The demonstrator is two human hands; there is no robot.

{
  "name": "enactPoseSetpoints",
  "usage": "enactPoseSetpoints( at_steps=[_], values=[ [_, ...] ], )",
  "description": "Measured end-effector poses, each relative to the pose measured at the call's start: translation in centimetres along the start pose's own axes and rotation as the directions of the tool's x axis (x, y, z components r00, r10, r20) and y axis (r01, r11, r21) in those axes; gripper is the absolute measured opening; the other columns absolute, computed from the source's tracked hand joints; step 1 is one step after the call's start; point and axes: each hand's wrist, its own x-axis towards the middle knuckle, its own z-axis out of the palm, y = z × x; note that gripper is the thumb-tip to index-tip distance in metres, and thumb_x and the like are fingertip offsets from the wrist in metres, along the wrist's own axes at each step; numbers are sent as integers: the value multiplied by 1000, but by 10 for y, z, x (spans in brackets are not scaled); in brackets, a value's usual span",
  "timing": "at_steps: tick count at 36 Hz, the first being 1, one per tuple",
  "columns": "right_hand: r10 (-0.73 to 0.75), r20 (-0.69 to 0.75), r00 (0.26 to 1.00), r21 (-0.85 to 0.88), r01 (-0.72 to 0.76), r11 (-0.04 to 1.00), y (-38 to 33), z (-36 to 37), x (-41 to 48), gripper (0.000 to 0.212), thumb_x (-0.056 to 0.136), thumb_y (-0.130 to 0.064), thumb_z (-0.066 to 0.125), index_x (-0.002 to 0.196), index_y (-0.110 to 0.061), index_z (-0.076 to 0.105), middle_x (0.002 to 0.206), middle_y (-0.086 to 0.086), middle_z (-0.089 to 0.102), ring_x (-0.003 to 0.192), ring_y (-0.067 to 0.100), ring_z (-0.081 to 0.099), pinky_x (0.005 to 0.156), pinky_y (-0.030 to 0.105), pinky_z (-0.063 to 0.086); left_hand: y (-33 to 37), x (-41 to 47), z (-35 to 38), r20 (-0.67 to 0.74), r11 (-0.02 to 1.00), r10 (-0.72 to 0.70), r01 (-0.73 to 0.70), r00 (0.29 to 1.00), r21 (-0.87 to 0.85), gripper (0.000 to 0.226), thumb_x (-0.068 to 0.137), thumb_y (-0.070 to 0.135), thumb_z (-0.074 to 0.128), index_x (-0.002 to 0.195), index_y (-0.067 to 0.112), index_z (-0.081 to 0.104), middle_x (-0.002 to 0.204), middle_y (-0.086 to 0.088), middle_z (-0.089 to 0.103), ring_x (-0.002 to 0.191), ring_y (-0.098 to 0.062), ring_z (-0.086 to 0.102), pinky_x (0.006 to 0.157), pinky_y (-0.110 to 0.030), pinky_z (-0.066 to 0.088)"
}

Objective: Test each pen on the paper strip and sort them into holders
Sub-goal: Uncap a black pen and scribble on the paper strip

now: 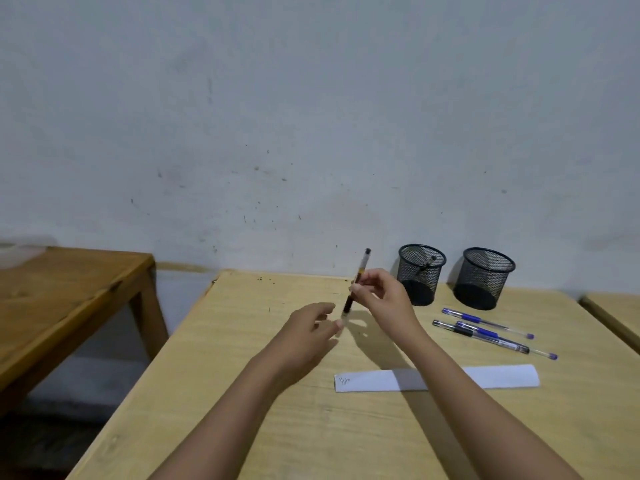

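Above the desk [242, 393], the right hand [384, 299] pinches a dark pen [356, 282] nearly upright in its fingers [360, 289]; the left hand [308, 337] hovers half-open just below its tip, holding nothing I can make out.

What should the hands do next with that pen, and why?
Probably pull the cap off. The right hand holds the pen upright above the table, and the left hand pinches at its lower end. The paper strip has only one scribble at its left end, so this pen looks untested. Three pens wait nearby.
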Motion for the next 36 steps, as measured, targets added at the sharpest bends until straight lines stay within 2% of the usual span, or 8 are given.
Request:
enactPoseSetpoints(
  at_steps=[3,7,18,24,27,29,32,36],
  values=[
    [80,-38,996,317,-64,946,-12,3,-5,6,87,0,58,88,-5,53,82,8,61,76,11,64,75,20,56,15,2,4,-67,978,178,-169,982,119,18,90,24,60,108,28,61,101,13,63,98,-3,59,83,-20,50],
    [139,-78,987,551,-73,831,-21,-3,-13,6,88,1,55,86,-4,53,80,8,62,83,14,64,77,21,57,27,1,4,-228,963,271,-262,935,70,17,88,14,62,96,28,67,90,10,69,87,-3,63,75,-14,46],
    [56,50,997,380,-71,922,-31,-24,-25,5,85,1,60,87,-3,61,82,10,64,76,10,67,77,22,56,42,-5,-3,-72,939,308,-291,949,185,14,92,13,55,91,18,68,79,-1,69,78,-8,64,75,-19,46],
    [127,51,991,449,-137,883,-32,-34,-24,9,84,3,58,81,-5,61,75,5,65,73,10,67,72,21,57,57,-5,-8,71,939,252,-262,965,222,18,95,13,51,92,13,69,73,10,65,71,-1,62,68,-15,44],
    [120,74,990,430,-140,892,-34,-35,-23,8,85,3,58,81,-4,60,73,3,65,72,9,67,71,21,57,62,-5,-9,104,957,222,-237,970,170,17,94,13,53,90,14,69,76,7,68,70,-2,63,74,-19,48],
    [125,22,992,437,-122,891,-36,-40,-19,5,85,1,58,84,-4,60,69,-2,67,71,7,66,68,17,56,58,-6,-15,124,965,194,-212,973,157,15,93,12,54,91,14,69,76,6,69,71,-3,65,76,-18,50],
    [125,-166,978,542,-15,841,-37,-75,-11,9,79,-6,64,86,-5,59,66,-7,69,72,5,67,65,15,53,35,-13,-40,132,982,130,-146,983,123,13,91,8,57,88,11,70,73,6,70,70,-5,66,73,-16,51],
    [90,-197,976,534,30,845,-33,-98,-10,5,78,-9,63,82,-8,60,72,-4,71,77,9,69,72,18,56,-1,-16,-60,-15,998,8,-7,1000,62,12,86,4,64,85,13,71,75,1,73,71,-7,68,74,-20,49]
  ],
)
